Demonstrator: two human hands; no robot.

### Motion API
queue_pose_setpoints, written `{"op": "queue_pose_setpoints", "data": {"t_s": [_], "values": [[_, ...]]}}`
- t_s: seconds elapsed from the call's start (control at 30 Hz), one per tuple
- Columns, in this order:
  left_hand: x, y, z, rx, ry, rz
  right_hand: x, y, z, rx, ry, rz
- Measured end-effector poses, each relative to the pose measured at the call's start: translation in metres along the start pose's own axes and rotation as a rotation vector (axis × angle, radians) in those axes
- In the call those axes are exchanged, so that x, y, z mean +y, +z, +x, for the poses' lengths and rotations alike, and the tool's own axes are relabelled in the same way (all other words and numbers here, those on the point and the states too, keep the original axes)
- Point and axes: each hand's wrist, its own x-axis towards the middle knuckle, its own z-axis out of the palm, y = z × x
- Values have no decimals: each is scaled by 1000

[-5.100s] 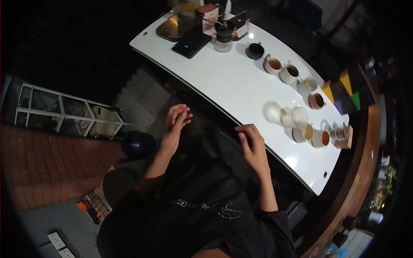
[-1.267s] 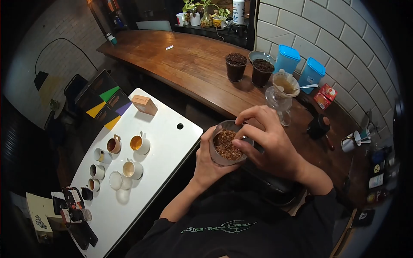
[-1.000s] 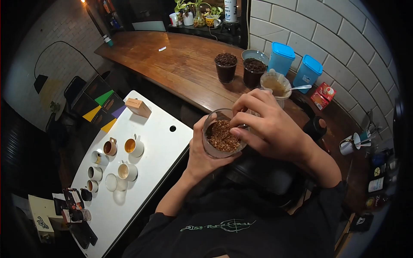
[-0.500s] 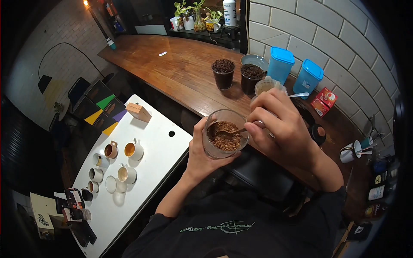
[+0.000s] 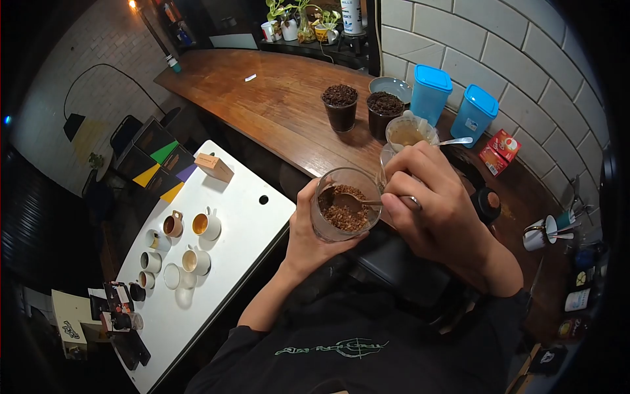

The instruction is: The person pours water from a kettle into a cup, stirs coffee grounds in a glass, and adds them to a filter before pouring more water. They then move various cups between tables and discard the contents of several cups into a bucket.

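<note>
Head: coarse granules [image 5: 342, 218] in glass [image 5: 354, 178]

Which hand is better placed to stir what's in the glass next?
Probably the right hand: its fingers hold the spoon, whose bowl is inside the glass at the brown bits. The left hand is wrapped around the glass, so it seems better suited to steadying.

The spoon [image 5: 371, 203] is partly covered by the fingers [image 5: 401, 186] of the right hand [image 5: 441, 215], and the lower part of the dripper [image 5: 408, 133] is hidden. The white bottle [image 5: 352, 18] is cut off above; the label [image 5: 471, 123] on a blue container [image 5: 478, 105] cannot be read.
</note>
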Motion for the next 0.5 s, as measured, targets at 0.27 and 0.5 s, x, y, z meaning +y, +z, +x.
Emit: {"op": "queue_pose_setpoints", "data": {"t_s": [0.27,0.5], "values": [[0,2,-7,-19,-25,-51,6,9,-7,28,159,161],[0,-6,-12,26,-46,-31,-4,0,-4,-86,197,254]]}}
